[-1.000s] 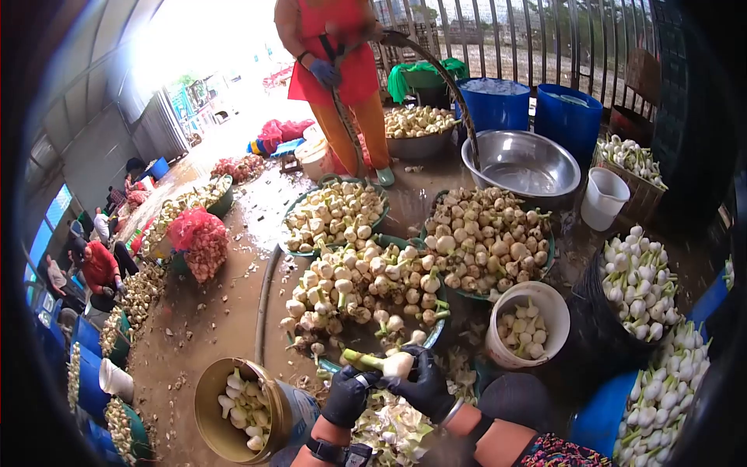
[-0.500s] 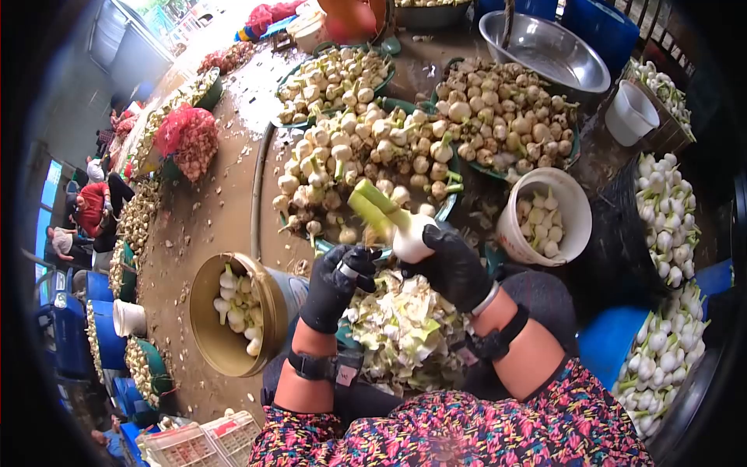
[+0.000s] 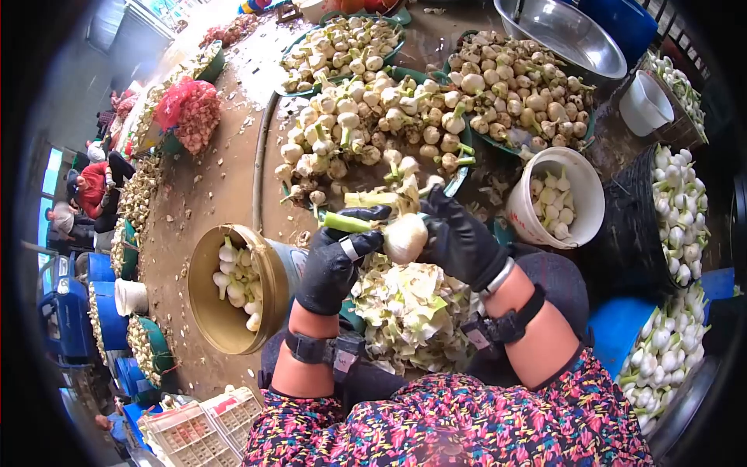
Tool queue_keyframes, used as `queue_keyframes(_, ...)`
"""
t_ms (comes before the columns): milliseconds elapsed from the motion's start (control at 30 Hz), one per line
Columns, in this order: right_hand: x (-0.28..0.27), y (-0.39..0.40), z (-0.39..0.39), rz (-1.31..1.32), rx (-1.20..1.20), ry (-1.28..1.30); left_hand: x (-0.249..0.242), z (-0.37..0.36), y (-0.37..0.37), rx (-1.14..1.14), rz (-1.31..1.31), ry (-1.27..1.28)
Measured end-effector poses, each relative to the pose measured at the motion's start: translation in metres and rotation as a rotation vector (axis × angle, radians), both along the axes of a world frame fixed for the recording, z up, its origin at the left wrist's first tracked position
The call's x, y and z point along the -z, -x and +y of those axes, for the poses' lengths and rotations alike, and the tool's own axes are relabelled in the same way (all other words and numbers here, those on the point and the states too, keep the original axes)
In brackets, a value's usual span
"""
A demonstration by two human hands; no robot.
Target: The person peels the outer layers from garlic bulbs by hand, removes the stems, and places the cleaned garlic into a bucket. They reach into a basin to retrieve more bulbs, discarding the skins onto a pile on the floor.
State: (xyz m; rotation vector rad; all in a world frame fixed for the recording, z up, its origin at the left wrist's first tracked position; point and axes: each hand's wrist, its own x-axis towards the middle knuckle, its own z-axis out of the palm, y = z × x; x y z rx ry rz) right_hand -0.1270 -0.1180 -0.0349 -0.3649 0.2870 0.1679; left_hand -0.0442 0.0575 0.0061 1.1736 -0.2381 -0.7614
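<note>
Both my hands wear black gloves and meet over a heap of pale peelings (image 3: 412, 311) in my lap. My left hand (image 3: 336, 261) is closed round the green stalk of a garlic bulb (image 3: 405, 238). A yellowish strip of outer leaf (image 3: 373, 199) hangs off above the stalk. Against the bulb's right side are the bent fingers of my right hand (image 3: 465, 243); its fingertips are partly hidden. Just beyond lies a wide green basin (image 3: 465, 167) of untrimmed garlic with roots and stems.
A tan bucket (image 3: 204, 315) with clean bulbs stands at left, a white bucket (image 3: 589, 219) with more at right. Further right are a black basket (image 3: 622, 206) full of white garlic and a steel bowl (image 3: 576, 39). A hose (image 3: 259, 171) crosses the wet floor; people (image 3: 95, 187) sit far left.
My left hand has come up and taken the stalk. The bulb has turned more sideways, and my right hand has shifted to its right side. A strip of leaf now stands apart from the stalk.
</note>
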Motion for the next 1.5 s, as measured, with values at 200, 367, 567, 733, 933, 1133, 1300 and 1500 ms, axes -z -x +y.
queue_keyframes(200, -0.006, 0.004, 0.01, -0.225, 0.497, 1.245, 0.032, 0.012, -0.02, 0.076, 0.024, 0.184)
queue_keyframes(367, -0.018, 0.017, 0.016, -0.466, -0.347, 1.477, 0.025, 0.015, -0.035, -0.226, 0.037, 0.159)
queue_keyframes(567, 0.002, 0.021, 0.034, -0.351, -0.954, 1.801, 0.021, 0.021, -0.035, -0.272, 0.101, 0.141)
queue_keyframes(733, 0.019, 0.026, 0.036, -0.311, -0.791, 1.869, -0.004, 0.072, -0.052, -0.375, -0.422, -0.005)
queue_keyframes(933, 0.004, 0.029, 0.025, -0.259, -0.674, 1.857, -0.018, 0.198, -0.093, -0.481, -0.873, -0.912)
queue_keyframes(1133, -0.008, 0.019, 0.027, -0.323, -0.578, 1.81, 0.012, 0.079, -0.069, 0.089, -0.592, -0.724)
queue_keyframes(1300, 0.0, 0.026, 0.024, -0.223, -0.418, 1.733, 0.124, -0.028, -0.084, 0.571, -1.024, -1.018)
queue_keyframes(1500, -0.008, 0.014, 0.01, -0.149, -0.447, 1.716, 0.23, -0.102, -0.102, 0.335, -0.943, -1.061)
